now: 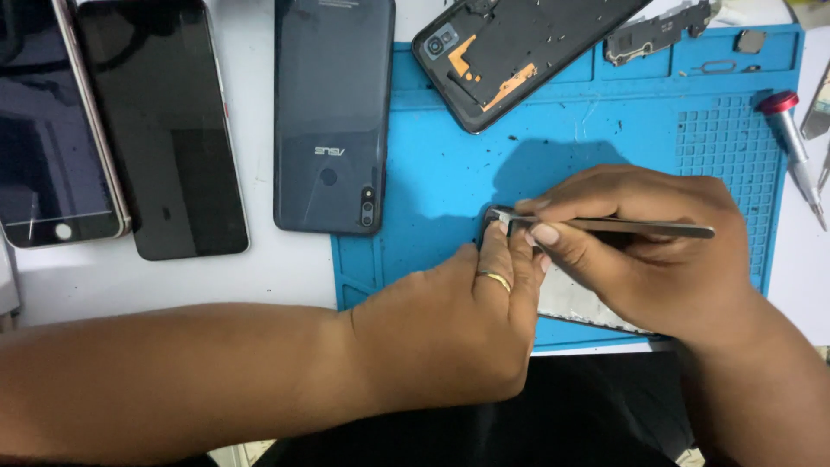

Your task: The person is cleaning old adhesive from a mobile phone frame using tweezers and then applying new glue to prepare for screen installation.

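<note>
1. A white table (285, 268) carries a blue mat (432, 173); the mat's near edge runs along the table's front lip, and its left edge stops just right of a dark phone (333, 112) lying face down.
2. At 10 o'clock two more phones (160, 130) lie side by side, screens up, well apart from the hands.
3. At 12 o'clock an opened phone (510, 52) sits tilted across the mat's top edge.
4. The left hand (450, 337) pinches a small dark part (494, 218) on the mat, fingers pressed together around it, a ring (494, 278) on one.
5. The right hand (648, 251) grips tweezers (605, 227) between thumb and forefinger; the tips touch the part.
6. Open mat lies at 11 o'clock from the hands.
7. At 3 o'clock a red-capped screwdriver (795, 147) lies just past the mat's right edge.
</note>
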